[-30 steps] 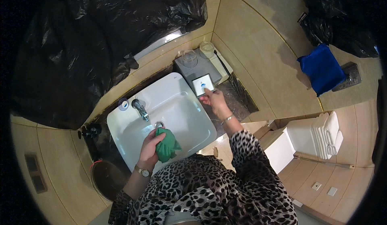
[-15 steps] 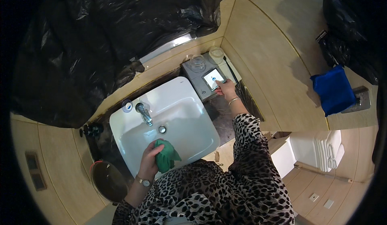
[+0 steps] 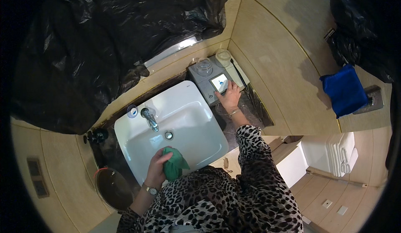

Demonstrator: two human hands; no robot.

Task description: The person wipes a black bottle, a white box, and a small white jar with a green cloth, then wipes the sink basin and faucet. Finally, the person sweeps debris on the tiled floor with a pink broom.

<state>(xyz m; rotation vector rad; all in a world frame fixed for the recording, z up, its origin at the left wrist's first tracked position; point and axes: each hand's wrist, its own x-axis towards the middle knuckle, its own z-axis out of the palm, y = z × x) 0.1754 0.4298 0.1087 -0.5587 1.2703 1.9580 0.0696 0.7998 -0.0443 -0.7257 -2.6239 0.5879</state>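
My left hand (image 3: 157, 168) is closed round a crumpled green cloth (image 3: 175, 165), held over the near edge of the white washbasin (image 3: 204, 128). The cloth's loose end hangs to the right. Beyond the basin's right side, my right hand (image 3: 229, 97) has its fingers spread over the front of a grey tray (image 3: 201, 81). Thumb and fingers lie on either side of a small white square (image 3: 219, 83) with a blue mark. I cannot tell how firmly they touch the tray. A clear glass (image 3: 204, 66) and a second glass (image 3: 223, 58) stand at its back.
A chrome tap (image 3: 149, 119) rises behind the drain (image 3: 168, 135). A dark bin (image 3: 112, 188) stands at the left. Black plastic sheeting (image 3: 121, 36) covers the wall ahead. A blue cloth (image 3: 344, 91) hangs on the right wall, above folded white towels (image 3: 341, 154).
My right hand has drawn slightly back and left, and its fingers have spread from a pinch at the white square's edge. The left hand still holds the green cloth.
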